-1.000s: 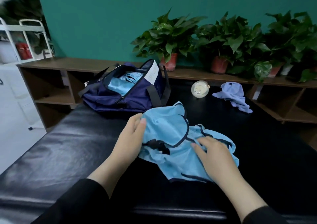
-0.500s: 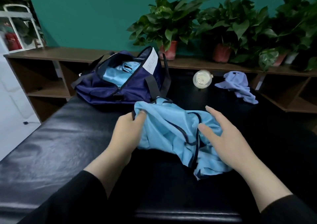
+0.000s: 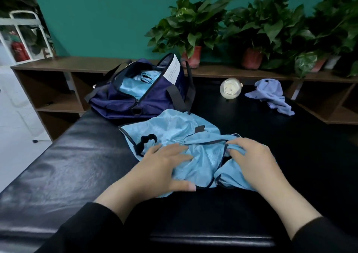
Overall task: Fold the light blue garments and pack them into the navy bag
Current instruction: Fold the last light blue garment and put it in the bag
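Light blue garment [image 3: 174, 134] spread rumpled on the black tabletop [image 3: 64, 167], just in front of the open navy bag [image 3: 124, 101] with blue fabric inside. Left hand [image 3: 164, 167] flat on the cloth, fingers straight; right hand [image 3: 251, 157] pinching a dark-trimmed edge.

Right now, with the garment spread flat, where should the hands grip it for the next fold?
Probably the dark-trimmed edge the right hand already pinches on the light blue garment, pulled toward the left hand, which presses flat as an anchor. That bound hem stands raised and gives a firmer hold than the slack mesh.
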